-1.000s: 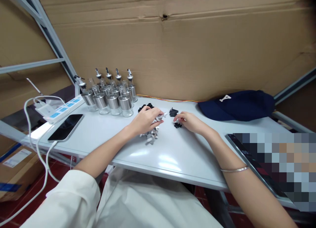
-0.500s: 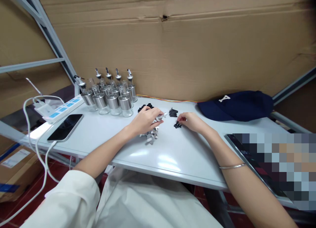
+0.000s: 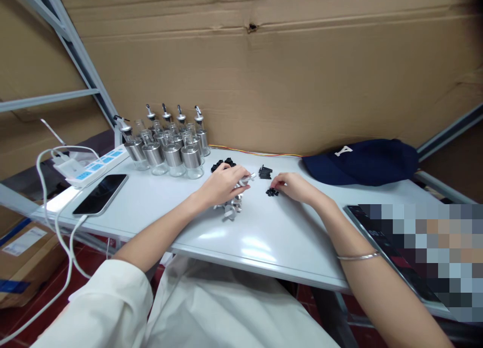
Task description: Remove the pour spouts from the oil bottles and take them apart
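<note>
My left hand (image 3: 222,184) is closed round a white pourer spout (image 3: 247,178) whose tip sticks out to the right. It rests above a small heap of white spouts (image 3: 230,207) on the white table (image 3: 169,212). My right hand (image 3: 296,186) pinches at a little pile of small black parts (image 3: 271,192), fingers curled together. Two more clusters of black parts lie just behind, one (image 3: 222,164) behind my left hand and one (image 3: 265,172) between my hands.
Several glass oil bottles (image 3: 169,147) with steel bands stand at the back left. A phone (image 3: 101,193) and a power strip (image 3: 92,167) with white cables lie at the left. A navy cap (image 3: 364,161) lies at the back right, a dark tablet (image 3: 381,237) at the right edge. Cardboard walls stand behind.
My right hand has shifted slightly right and its fingertips have closed over the small black parts. My left hand has stayed still with the spout.
</note>
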Demonstrator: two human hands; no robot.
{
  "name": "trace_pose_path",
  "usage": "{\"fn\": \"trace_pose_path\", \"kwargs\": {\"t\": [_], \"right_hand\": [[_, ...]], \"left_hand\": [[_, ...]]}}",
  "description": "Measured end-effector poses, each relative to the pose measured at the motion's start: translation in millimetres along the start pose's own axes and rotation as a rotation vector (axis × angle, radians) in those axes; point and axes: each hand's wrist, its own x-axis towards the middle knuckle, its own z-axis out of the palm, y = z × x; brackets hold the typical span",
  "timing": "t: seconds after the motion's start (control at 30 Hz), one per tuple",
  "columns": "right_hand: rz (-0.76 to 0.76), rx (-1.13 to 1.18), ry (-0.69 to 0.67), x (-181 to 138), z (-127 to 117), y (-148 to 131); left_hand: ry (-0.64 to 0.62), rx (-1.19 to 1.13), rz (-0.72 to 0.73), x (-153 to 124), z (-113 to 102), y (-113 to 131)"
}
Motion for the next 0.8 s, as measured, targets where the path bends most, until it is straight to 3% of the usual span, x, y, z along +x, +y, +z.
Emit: {"fn": "trace_pose_path", "kwargs": {"t": [0.1, 0.27, 0.33, 0.5, 0.8], "right_hand": [[0.007, -0.012, 0.016, -0.2, -1.4, -2.8], [-0.067, 0.049, 0.307, -5.7, -8.5, -31.2], [-0.151, 0.133, 0.354, -10.0, -9.5, -48.8], [-0.312, 0.173, 0.239, -17.5, -1.9, -78.8], [-0.265, 0.312, 0.151, -18.6, 3.6, -78.1]], "left_hand": [[-0.027, -0.006, -0.016, 0.5, -0.2, 0.7], [-0.092, 0.040, -0.021, 1.6, 0.4, -0.6], [-0.114, 0.069, -0.015, 1.7, 2.2, -2.3], [-0.137, -0.027, -0.023, 1.1, 7.8, -4.6], [-0.007, -0.155, -0.097, 1.0, 5.6, -2.7]]}}
